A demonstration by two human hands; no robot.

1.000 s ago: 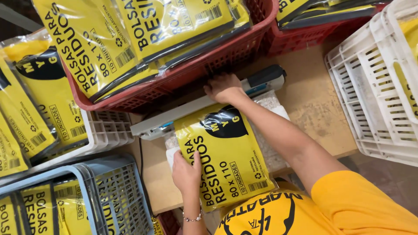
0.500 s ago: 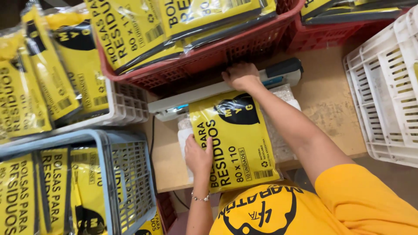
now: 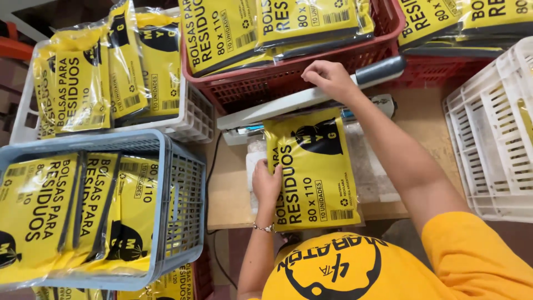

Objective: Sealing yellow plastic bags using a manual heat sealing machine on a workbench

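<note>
A yellow plastic packet with black print lies flat on the wooden table. Its top edge is under the long grey-white arm of a heat sealer. My left hand lies on the packet's left edge and holds it in place. Further back, my right hand is closed over the sealer arm, which is lowered onto the packet near the arm's dark handle.
A red basket of similar packets stands behind the sealer. A white crate and a blue-grey crate, both holding packets, are at the left. A white crate is at the right. A black cable runs down the table's left side.
My view has swung to the left, so more of the left crates shows. Both hands stay on the packet and the sealer arm, and the arm stays down.
</note>
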